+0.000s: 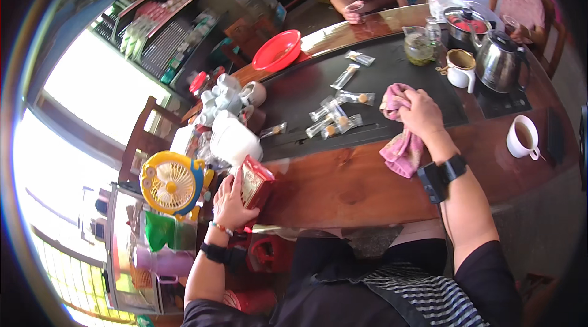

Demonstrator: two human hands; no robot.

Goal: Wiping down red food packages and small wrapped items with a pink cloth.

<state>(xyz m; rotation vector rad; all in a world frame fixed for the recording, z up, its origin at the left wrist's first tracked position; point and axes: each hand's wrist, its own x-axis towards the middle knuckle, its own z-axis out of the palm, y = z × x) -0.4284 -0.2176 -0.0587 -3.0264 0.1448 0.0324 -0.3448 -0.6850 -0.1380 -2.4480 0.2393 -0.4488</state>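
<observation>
My right hand point(421, 113) grips a pink patterned cloth point(400, 152), bunched at the top and trailing onto the wooden tabletop point(330, 189). At the table's left end, my left hand point(233, 200) rests against a red printed packet point(255, 182); whether the fingers grip it or only press on it I cannot tell. Several small clear-wrapped packets point(337, 118) lie scattered on the dark inset tray point(298, 93), left of the cloth. A white cup with brown liquid point(522, 136) stands to the right of my right forearm.
Stacked light cups point(223, 97), a white container point(234, 141) and a yellow-blue fan point(172, 184) crowd the left end. A red basin point(277, 51) sits at the far edge. Right: a steel kettle point(498, 63), strainer cup point(460, 70), glass pitcher point(418, 47). Two people sit opposite holding cups.
</observation>
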